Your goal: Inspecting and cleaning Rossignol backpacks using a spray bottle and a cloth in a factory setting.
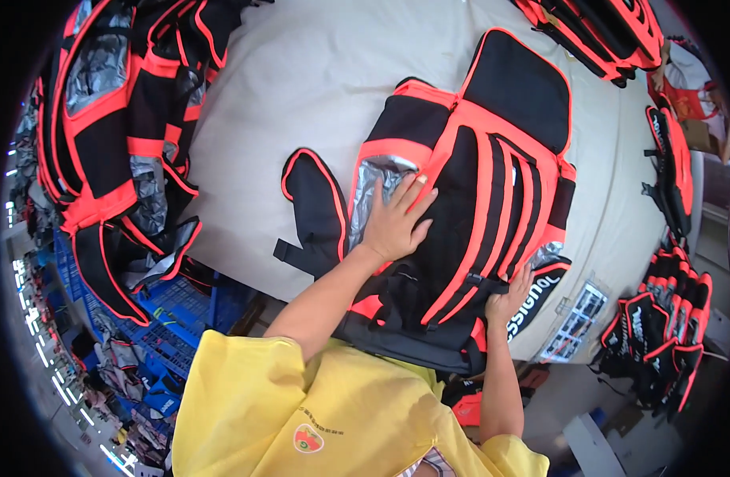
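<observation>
A broad table (253, 103) with a wrinkled, pale grey cover fills the middle of the room. Blue plastic crates (162, 310) stand off its near left corner. Well beyond the left edge, bright white lights (35, 326) run in broken rows above blurred clutter; a white panel (591, 447) leans past the near right corner.

Bright, even light is falling across the pale table (253, 95), leaving soft shadows. A silver bag panel (364, 187) is glinting; white streaks (40, 350) are glaring far left. Fisheye distortion is bending the edges, and black is filling the corners.
</observation>
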Demonstrator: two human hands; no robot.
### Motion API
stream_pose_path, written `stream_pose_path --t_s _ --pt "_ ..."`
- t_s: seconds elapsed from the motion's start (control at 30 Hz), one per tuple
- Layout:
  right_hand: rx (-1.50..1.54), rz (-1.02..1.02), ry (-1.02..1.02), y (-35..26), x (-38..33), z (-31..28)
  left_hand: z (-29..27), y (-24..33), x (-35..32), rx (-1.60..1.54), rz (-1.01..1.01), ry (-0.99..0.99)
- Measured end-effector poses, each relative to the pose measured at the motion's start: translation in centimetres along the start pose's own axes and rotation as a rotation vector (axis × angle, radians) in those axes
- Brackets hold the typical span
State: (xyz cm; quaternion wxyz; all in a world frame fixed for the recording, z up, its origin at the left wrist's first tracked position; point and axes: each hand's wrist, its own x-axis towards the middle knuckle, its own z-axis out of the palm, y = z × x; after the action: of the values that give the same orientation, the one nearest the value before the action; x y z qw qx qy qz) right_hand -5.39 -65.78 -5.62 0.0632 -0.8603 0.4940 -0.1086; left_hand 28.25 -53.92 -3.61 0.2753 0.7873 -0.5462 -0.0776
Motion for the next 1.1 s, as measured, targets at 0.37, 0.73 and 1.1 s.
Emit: stream_pose_path --t_s 0.37,0.73,1.1 --pt "0.330 -0.179 -0.073 -17.7 9.1 -13.8 -17.9 3.3 -13.9 -0.284 -0.237 -0.151" --pt "-0.174 -1.230 -0.569 -28.1 17.3 -10.9 -20.3 2.1 -16.3 -0.390 -0.120 -0.095" --pt "-0.092 -1.097 -0.487 -25.5 15.7 -14.1 -19.3 1.3 -15.3 -0.399 -0.130 -0.014"
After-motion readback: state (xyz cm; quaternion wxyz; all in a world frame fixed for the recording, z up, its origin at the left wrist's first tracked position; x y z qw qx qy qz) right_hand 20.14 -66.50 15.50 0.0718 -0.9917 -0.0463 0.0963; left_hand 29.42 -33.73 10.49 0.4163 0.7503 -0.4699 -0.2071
